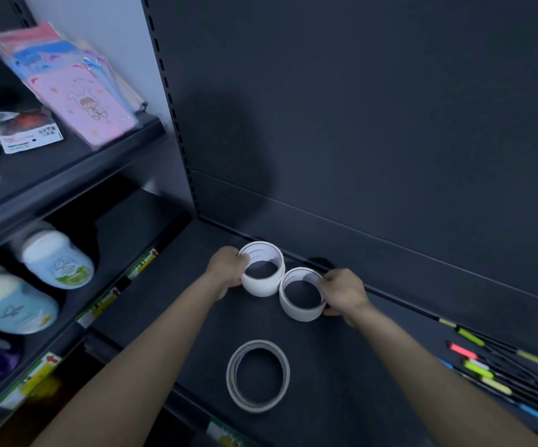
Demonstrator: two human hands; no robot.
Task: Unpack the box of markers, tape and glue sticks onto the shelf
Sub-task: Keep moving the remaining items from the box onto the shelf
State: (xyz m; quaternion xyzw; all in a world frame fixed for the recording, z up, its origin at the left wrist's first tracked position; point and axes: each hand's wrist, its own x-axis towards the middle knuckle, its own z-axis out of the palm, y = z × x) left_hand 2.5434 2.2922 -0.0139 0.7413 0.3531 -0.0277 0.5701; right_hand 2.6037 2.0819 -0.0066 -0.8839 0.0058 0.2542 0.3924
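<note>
Tape stack (260, 283) is being gripped by left hand (227, 268), second stack (300, 309) by right hand (342, 293), fingers (243, 258) curled, on the shelf (171, 324).

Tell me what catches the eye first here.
Two white stacks of tape stand touching near the back of the dark shelf: the left hand grips the left stack, the right hand the right stack. More tape rolls lie flat nearer the front, and bright markers lie at far right.
</note>
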